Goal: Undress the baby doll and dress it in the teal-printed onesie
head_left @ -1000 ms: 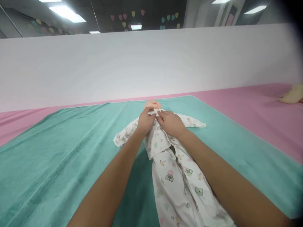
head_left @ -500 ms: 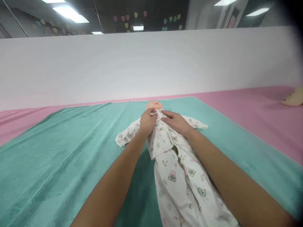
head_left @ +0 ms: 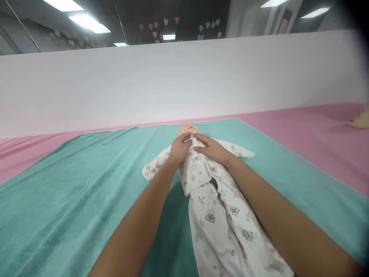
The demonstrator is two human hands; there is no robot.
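Teal blanket (head_left: 100,184), doll (head_left: 188,128), hands (head_left: 180,150) on printed shirt (head_left: 195,171)

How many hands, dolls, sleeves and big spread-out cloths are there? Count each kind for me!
Bare hands: 2, left hand and right hand
Peach-coloured, round-headed baby doll: 1
Long white printed fabric sleeves: 2
Spread cloths: 2, wide teal soft-looking blanket and pink fabric sheet
Total: 7

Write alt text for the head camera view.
A person's left hand and right hand touch the upper front of a white, printed outfit on a doll lying on a teal blanket. Pink cloth shows past the blanket's edges, below a white wall.
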